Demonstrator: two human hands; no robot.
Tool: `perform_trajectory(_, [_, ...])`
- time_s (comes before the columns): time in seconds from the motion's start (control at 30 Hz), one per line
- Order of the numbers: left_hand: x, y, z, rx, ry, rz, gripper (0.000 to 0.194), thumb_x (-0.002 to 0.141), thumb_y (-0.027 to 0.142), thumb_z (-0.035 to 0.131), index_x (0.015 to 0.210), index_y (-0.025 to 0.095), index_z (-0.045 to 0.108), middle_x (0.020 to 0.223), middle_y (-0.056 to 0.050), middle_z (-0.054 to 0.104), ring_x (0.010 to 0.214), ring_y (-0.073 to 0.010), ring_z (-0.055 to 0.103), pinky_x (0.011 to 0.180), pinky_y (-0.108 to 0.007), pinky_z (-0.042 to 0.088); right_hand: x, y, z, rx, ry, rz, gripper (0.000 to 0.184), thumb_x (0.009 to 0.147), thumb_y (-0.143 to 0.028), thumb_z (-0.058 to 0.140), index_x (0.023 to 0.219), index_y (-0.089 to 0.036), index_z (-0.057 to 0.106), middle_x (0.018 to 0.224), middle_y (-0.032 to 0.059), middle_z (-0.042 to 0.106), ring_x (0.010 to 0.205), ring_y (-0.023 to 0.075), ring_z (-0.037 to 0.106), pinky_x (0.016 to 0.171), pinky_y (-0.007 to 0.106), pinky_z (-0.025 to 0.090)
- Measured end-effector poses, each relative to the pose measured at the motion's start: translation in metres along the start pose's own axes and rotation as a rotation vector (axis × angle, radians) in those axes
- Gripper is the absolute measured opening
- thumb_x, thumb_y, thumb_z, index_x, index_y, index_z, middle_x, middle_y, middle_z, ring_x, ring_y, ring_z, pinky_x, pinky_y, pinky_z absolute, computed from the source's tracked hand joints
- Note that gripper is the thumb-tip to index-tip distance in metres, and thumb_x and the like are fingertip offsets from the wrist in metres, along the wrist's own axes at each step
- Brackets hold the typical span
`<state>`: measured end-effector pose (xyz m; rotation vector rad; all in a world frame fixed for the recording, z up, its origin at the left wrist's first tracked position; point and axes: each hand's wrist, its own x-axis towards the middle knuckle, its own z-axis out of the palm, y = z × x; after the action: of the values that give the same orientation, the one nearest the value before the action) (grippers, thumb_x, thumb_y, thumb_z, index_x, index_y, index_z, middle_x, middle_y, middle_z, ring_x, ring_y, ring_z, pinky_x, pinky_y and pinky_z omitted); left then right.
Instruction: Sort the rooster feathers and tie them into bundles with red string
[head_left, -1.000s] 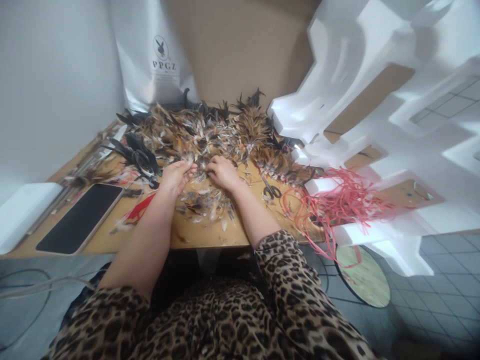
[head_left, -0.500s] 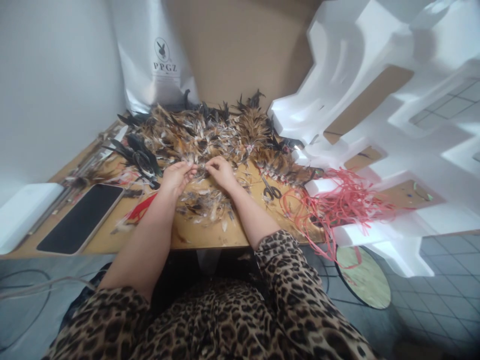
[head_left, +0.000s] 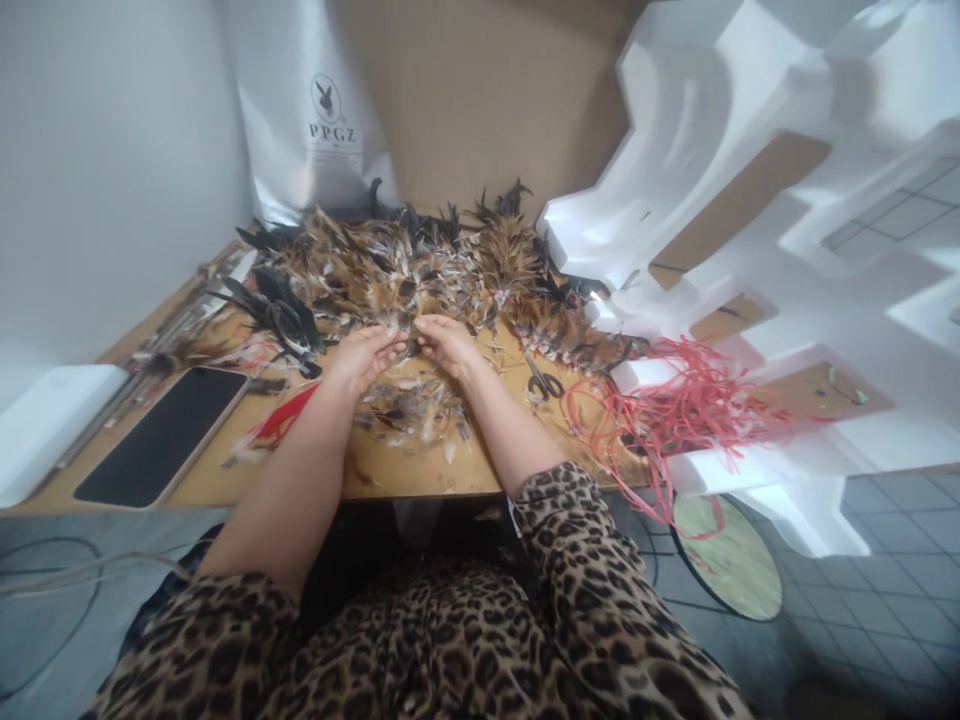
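My left hand (head_left: 369, 355) is closed in a pinch, with a small pale feather (head_left: 393, 322) at its fingertips. Facing it a short way off, my right hand (head_left: 448, 346) has thumb and forefinger brought together; whatever lies between them is too small to make out. Just beyond both hands spreads a heap of brown and black feathers (head_left: 375, 262). Below the hands, loose feather scraps (head_left: 412, 405) are strewn over the wooden tabletop (head_left: 409, 480). Black-handled scissors (head_left: 541, 380) lie right of my right hand. Dark long feathers (head_left: 277, 310) rest left of my left hand.
A phone (head_left: 161, 437) and a white box (head_left: 56, 430) occupy the table's left end. Red ribbon strands (head_left: 690, 410) hang over white foam pieces (head_left: 712, 465) at right. Behind the feathers stands a silvery bag (head_left: 315, 170). A round stool (head_left: 727, 560) is below.
My left hand has shifted slightly right, and its fingers have turned. My right hand has rotated a little, showing more of its fingers. The surrounding things look the same.
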<state>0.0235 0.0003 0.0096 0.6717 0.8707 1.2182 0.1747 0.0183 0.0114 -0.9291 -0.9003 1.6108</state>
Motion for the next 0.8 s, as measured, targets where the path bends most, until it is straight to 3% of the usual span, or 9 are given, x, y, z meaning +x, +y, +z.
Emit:
perform_trajectory(0.33, [-0.001,-0.001,0.002,0.009,-0.028,-0.03,0.009,0.068,0.01,0.069,0.074,0.008,0.063,0.07,-0.008,0.068,0.056,-0.0087,0.064,0.047,-0.013,0.046,0.001,0.011,0.003,-0.182,-0.025,-0.089,0.03,0.057,-0.036,0.073,0.076,-0.016,0.061,0.06,-0.0041,0.058,0.053,0.0055,0.048,0.05,0.018,0.034])
perform_trajectory(0.5, [0.001,0.005,-0.002,-0.06,0.077,0.104,0.011,0.067,0.01,0.069,0.068,0.011,0.058,0.077,-0.007,0.07,0.059,-0.0075,0.063,0.047,-0.012,0.045,-0.001,0.002,-0.003,-0.67,-0.019,-0.389,0.015,0.068,-0.029,0.063,0.072,-0.014,0.062,0.068,-0.0015,0.059,0.062,0.0074,0.049,0.065,0.022,0.039])
perform_trajectory(0.6, [0.001,0.008,-0.004,-0.072,0.046,0.169,0.013,0.067,0.013,0.069,0.064,0.012,0.055,0.087,-0.006,0.07,0.063,-0.0076,0.063,0.048,-0.012,0.044,-0.004,-0.004,-0.007,-1.005,-0.036,-0.555,0.009,0.071,-0.023,0.058,0.071,-0.014,0.062,0.075,0.0003,0.056,0.069,0.0096,0.05,0.07,0.023,0.039])
perform_trajectory(0.7, [-0.001,0.009,-0.003,-0.058,-0.012,0.189,0.014,0.066,0.014,0.069,0.064,0.013,0.056,0.094,-0.007,0.07,0.066,-0.0069,0.063,0.051,-0.013,0.045,-0.008,-0.005,-0.007,-1.223,-0.123,-0.612,0.009,0.073,-0.02,0.054,0.072,-0.015,0.062,0.08,0.0017,0.055,0.073,0.0107,0.05,0.073,0.023,0.039])
perform_trajectory(0.8, [-0.001,0.007,-0.002,-0.05,-0.015,0.185,0.013,0.066,0.012,0.07,0.064,0.012,0.058,0.087,-0.007,0.07,0.065,-0.0064,0.062,0.053,-0.012,0.046,-0.01,-0.003,-0.005,-1.287,-0.213,-0.605,0.01,0.073,-0.018,0.054,0.072,-0.015,0.063,0.083,0.0029,0.056,0.075,0.0114,0.051,0.076,0.024,0.039])
